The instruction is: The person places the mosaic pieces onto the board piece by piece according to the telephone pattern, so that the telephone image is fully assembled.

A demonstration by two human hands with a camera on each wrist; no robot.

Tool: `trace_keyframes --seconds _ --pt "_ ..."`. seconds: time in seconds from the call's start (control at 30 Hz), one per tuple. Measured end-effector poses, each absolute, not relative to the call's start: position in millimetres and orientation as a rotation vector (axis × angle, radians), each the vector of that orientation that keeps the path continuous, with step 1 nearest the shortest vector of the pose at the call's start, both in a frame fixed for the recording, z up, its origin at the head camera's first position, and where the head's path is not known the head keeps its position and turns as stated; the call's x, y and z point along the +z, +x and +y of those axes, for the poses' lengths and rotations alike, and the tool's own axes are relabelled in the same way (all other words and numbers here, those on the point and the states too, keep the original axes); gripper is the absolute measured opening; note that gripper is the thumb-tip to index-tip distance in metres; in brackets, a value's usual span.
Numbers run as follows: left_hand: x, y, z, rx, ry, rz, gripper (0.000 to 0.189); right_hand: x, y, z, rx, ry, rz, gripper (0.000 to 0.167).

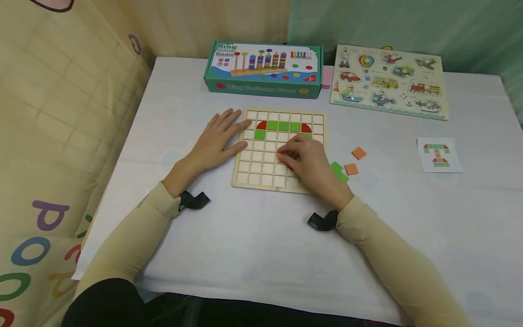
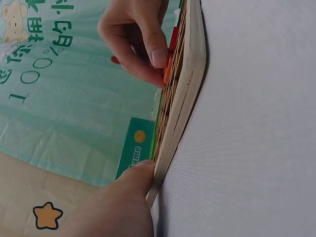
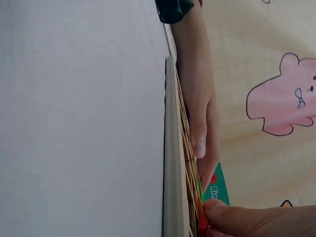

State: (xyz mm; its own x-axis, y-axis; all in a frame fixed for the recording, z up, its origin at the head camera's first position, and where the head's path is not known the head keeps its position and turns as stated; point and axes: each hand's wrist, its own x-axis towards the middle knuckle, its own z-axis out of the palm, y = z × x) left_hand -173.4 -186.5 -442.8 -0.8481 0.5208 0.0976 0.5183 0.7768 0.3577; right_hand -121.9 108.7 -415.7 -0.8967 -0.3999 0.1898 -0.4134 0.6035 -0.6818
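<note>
The right hand [image 1: 309,160] pinches an orange tile [image 1: 278,157] at the middle of a wooden board [image 1: 261,186], the left hand [image 1: 214,141] rests with straight, spread fingers at its left edge, green tiles [image 1: 283,126] and red pieces [image 1: 262,125] sit in its farther rows, and a game box [image 1: 263,70] lies beyond.

- what colours mark the board [image 1: 267,168]?
- pale tan, gridded in squares, with red quarter-circles [image 1: 262,125] and green squares [image 1: 283,126].
- the pinched tile [image 2: 168,69]?
- orange.
- the loose tiles [image 1: 351,169]?
- orange and green.
- the sleeves [image 1: 135,238]?
- plain beige.
</note>
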Motion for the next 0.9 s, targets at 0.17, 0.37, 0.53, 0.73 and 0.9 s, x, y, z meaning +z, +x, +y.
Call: trace_keyframes --seconds 0.17,0.37,0.53,0.73,0.9 --pt "-443 -175 -185 0.594 0.874 2.955 0.065 -407 -125 116 1.119 0.778 -2.85 0.028" --pt "-442 -175 -185 0.591 0.87 2.957 0.064 -399 -130 124 1.096 0.802 -2.955 0.025" --pt "-442 -174 -187 0.604 0.871 2.951 0.065 -399 -129 121 1.123 0.744 -2.961 0.015" --pt "-442 -174 -187 0.613 0.878 2.952 0.064 -401 -129 119 1.119 0.763 -2.943 0.025" --pt "-442 -174 -186 0.603 0.874 2.948 0.064 -405 -126 116 1.115 0.766 -2.94 0.023"
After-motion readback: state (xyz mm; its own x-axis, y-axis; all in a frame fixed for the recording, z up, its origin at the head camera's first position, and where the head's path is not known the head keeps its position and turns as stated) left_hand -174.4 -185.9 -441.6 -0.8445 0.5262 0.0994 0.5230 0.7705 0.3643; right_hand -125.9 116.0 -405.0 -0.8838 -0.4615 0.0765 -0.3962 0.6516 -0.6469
